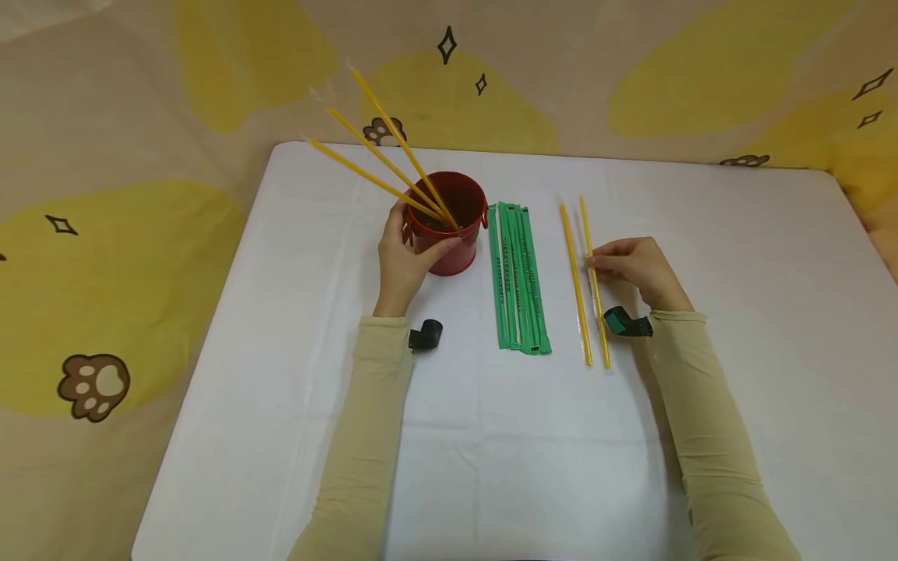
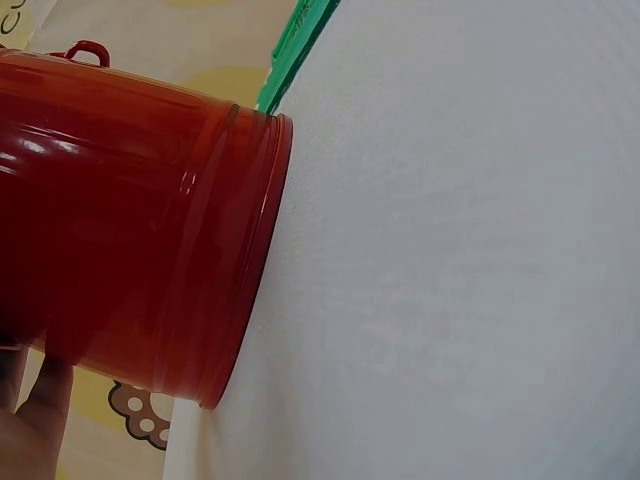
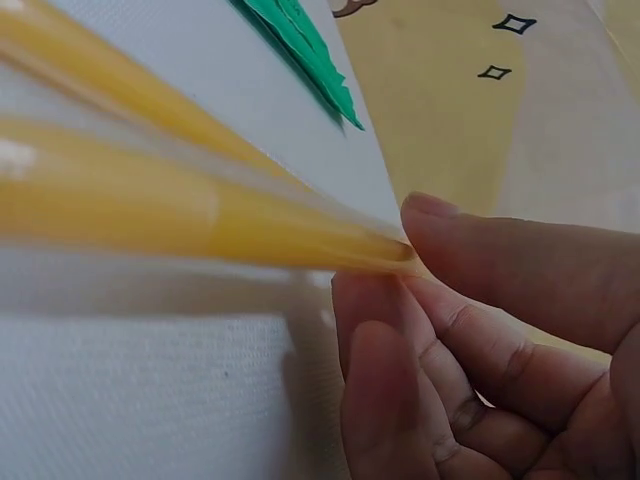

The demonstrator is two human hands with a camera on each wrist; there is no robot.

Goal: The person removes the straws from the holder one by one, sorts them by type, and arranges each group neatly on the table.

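Observation:
My left hand (image 1: 402, 269) grips the side of a small red metal bucket (image 1: 459, 259), thumb near the rim on the front. Three yellow straws (image 1: 400, 142) in clear wrappers lean out of the bucket to the left. In the left wrist view, the bucket (image 2: 130, 220) fills the left side, and only part of the hand (image 2: 38, 420) shows. My right hand (image 1: 640, 269) pinches a wrapped yellow straw (image 1: 596, 292) between thumb and fingers. Another yellow straw (image 1: 577, 290) lies just left of it. The right wrist view shows the pinched straw (image 3: 110, 200) close up.
Several green paper-wrapped sticks (image 1: 517, 273) lie side by side between the bucket and the yellow straws. All stand on a white table (image 1: 449, 467). A patterned cloth (image 1: 589, 47) hangs behind the table's far edge. Dark wrist cameras (image 1: 426, 335) sit at both cuffs.

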